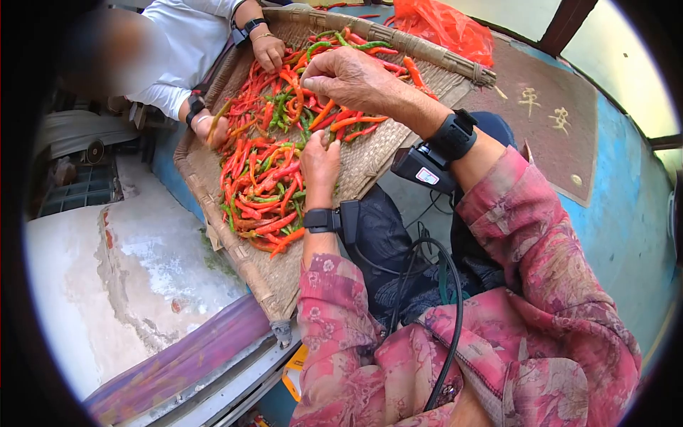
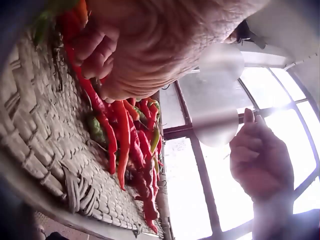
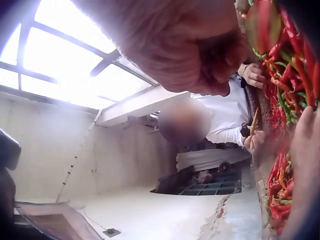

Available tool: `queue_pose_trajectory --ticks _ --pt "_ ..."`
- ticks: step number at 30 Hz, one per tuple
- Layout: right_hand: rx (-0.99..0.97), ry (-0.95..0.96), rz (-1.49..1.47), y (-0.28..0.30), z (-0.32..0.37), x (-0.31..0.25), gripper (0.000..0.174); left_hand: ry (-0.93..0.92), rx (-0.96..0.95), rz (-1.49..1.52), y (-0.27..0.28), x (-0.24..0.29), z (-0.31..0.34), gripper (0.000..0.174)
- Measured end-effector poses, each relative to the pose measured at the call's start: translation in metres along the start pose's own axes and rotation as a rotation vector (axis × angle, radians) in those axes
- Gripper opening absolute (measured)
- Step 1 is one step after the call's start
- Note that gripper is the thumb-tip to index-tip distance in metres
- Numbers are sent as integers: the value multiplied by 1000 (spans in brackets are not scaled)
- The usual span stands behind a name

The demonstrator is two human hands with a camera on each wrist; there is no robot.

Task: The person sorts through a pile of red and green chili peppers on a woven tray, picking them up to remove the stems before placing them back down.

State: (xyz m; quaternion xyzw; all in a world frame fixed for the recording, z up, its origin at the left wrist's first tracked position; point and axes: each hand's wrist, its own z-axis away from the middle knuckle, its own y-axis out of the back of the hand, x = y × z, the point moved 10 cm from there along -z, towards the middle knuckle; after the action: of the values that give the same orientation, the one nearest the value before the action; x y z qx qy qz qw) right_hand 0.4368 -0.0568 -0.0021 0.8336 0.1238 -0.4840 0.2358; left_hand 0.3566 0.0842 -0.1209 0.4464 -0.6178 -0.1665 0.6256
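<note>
A heap of red, orange and green chili peppers lies on a woven bamboo tray. My left hand is low over the near side of the heap, its fingers curled. In the left wrist view red chilies run close under those fingers; I cannot tell whether they grip one. Raised above the far part of the heap is my right hand, fingers bent in toward the thumb. Nothing shows between its fingers in the right wrist view, where the hand is seen close up.
Across the tray a person in a white top works with both hands, one holding a long yellowish-brown chili. A red plastic bag sits beyond the tray's rim. Black cables hang over my lap. A brown mat lies to the right.
</note>
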Motion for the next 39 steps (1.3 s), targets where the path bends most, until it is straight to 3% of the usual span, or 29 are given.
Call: queue_pose_trajectory --ticks 2,3,8,11,13,15,17,18,22,24,28,30,32,34,36,37,38,39 --pt "-4 -24 -33 2 0 3 23 110 -204 -358 -16 -1 3 37" --pt "-1 -26 -32 4 -1 4 23 150 -286 -395 -21 -2 5 32" --pt "-18 -48 11 5 -2 7 21 -17 -177 -389 -4 -3 8 28" --pt "-83 29 156 -6 3 6 19 250 -135 151 8 -35 14 22" --pt "-201 63 297 -24 9 5 16 254 -145 312 13 -21 19 18" --pt "-326 -13 367 -42 16 14 17 266 -184 572 16 -6 26 16" --pt "-419 -112 458 -54 23 25 21 223 -113 596 22 10 26 18" --pt "-418 -105 460 -58 24 28 21 180 -43 617 30 16 24 20" --pt "-327 47 226 -71 21 13 24 55 -99 299 32 32 23 24" --pt "-248 134 142 -68 18 -3 24 1 -93 379 36 48 27 24" --pt "-94 -25 -41 -47 5 8 23 77 -123 264 56 34 37 26" --pt "-50 -45 -57 -37 2 10 23 227 122 652 90 6 42 27" --pt "-20 -71 -121 -29 1 11 25 222 418 1034 118 -28 47 30" --pt "5 -89 -126 -20 4 5 25 294 362 1194 122 -83 45 35" --pt "2 -90 -111 -14 4 0 25 462 371 1841 99 -104 54 38" --pt "-1 -86 -95 -12 4 -1 26 333 161 2000 89 -88 50 42" --pt "1 -89 -91 -12 4 0 26 429 361 1935 79 -112 56 42" --pt "9 -73 -109 -12 4 0 26 481 427 1904 69 -102 55 41"
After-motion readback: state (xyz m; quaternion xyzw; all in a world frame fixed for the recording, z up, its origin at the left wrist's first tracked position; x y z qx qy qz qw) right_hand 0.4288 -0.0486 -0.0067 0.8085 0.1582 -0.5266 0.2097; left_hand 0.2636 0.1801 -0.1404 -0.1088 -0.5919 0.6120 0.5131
